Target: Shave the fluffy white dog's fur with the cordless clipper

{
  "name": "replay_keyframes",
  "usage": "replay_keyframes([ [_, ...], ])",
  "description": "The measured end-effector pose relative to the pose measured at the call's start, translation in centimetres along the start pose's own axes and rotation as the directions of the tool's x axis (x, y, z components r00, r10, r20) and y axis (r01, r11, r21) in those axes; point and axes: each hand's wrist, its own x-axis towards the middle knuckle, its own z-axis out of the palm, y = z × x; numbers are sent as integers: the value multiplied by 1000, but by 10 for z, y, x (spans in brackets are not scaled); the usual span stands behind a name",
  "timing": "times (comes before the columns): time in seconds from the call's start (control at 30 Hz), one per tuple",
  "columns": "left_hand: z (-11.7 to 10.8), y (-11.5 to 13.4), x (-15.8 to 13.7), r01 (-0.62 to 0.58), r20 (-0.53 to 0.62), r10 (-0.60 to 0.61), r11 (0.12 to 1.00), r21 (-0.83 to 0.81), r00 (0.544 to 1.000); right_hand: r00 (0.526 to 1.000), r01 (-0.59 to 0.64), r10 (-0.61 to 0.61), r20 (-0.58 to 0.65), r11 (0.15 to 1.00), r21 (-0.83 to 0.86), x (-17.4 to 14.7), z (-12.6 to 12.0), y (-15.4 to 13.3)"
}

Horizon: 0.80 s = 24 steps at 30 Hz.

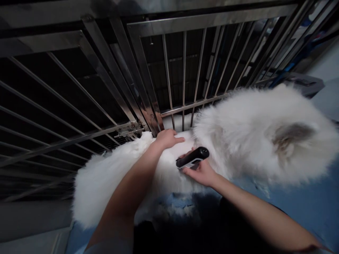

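A white, fluffy dog [254, 134] stretches across the view, its head towards the right and its rear towards the left. My left hand [168, 138] lies on the dog's back, thumb out and fingers partly curving over the far side, holding nothing. Around the middle of the body is a patch of short, pinkish-white coat. My right hand [202, 173] is wrapped round a black hair clipper [194, 157], which rests against the dog's side by that patch. The clipper's blade end is hard to make out.
Metal cages [144, 81] with barred doors stand right behind the dog. A blue surface [299, 197] lies under it, with loose white fur [182, 211] near my body. A grey box-like object [307, 84] sits at the far right.
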Motion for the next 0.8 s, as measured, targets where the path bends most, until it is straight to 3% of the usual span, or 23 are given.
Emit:
replay_keyframes([
  [0.07,1,0,-1,-4,-3,3,1000,-8,1000,1000,-7,7,-8,1000,19,0,1,0],
  [0.2,1,0,-1,-51,-4,51,996,-75,999,965,-98,100,-243,995,18,4,4,1],
  [0.37,-13,-13,-8,-135,68,146,980,-147,987,996,-70,77,-52,990,119,9,6,-3],
  [0.43,-21,-23,-13,-146,102,163,977,-158,981,985,-95,109,-137,990,109,13,4,-4],
  [0.53,-26,-34,-17,-108,145,136,977,-182,980,930,-152,177,-321,983,102,20,6,-5],
  [0.6,-24,-36,-16,-85,150,112,980,-178,982,937,-164,190,-294,980,111,23,12,-6],
  [0.73,-17,-33,-13,-68,121,81,992,-107,989,986,-135,149,-69,975,178,26,17,-12],
  [0.8,-16,-30,-13,-50,110,59,995,-85,992,984,-120,141,-108,977,175,29,13,-12],
])
